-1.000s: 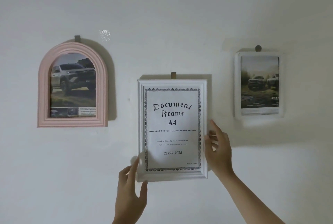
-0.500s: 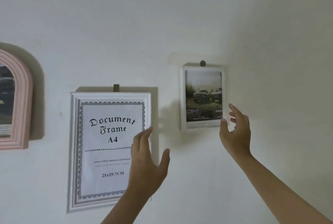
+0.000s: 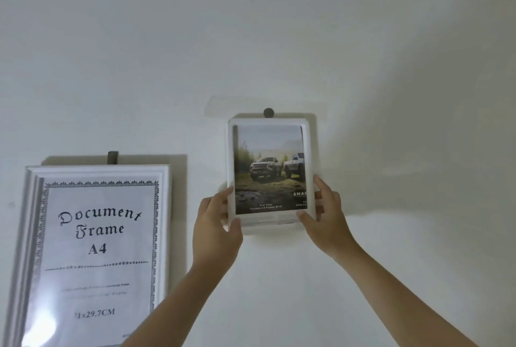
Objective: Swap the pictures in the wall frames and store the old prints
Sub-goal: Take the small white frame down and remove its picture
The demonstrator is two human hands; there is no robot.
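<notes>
- Two bare forearms rose from the lower edge of the view toward the wall, the nearest things to the camera.
- Left hand (image 3: 216, 223) gripped the lower left corner of the small white frame (image 3: 230, 151); thumb lay across the bottom corner, fingers curled round the left edge.
- Right hand (image 3: 326, 215) gripped the lower right corner of the same frame; thumb pressed on the bottom front, fingers wrapped along the right side.
- The small white frame sat against the wall (image 3: 279, 25), upright, its top just under a round dark hook (image 3: 268, 112). Could not tell whether it hung on the hook or was already lifted clear.
- Print in it (image 3: 269, 170): two off-road vehicles on muddy ground, trees behind, small white lettering low down, part of it cut off at the right edge.
- To the left, well apart from the hands, a larger white frame (image 3: 164, 207) hung from a grey hook (image 3: 113, 157). Its insert sheet (image 3: 97, 235) read "Document Frame A4" inside an ornamental border. Lower left of its glazing showed glare.
- Plain pale wall behind everything, with shadows cast to the right of each frame.
</notes>
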